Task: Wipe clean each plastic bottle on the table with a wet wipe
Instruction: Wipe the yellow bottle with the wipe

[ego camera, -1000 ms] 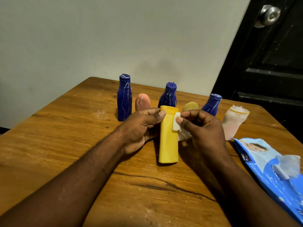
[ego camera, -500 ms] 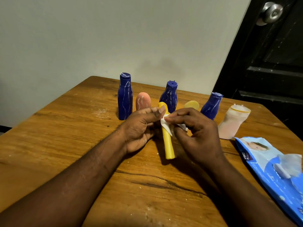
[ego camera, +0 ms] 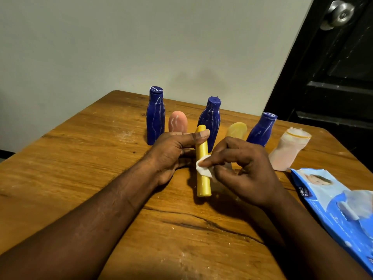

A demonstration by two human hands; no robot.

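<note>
Scuffed wooden table beside pale wall and dark door. Left hand gripping yellow bottle; right hand pinching wet wipe, now lower down than earlier.

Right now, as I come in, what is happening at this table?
A person is wiping a yellow bottle that stands on the table. The left hand grips it near the top, and the right hand pinches a wipe against its side. Behind stand three blue bottles, a pink bottle, a second yellow bottle and a whitish bottle. The blue and pink ones show white streaks. A wipes pack lies on the right.
</note>
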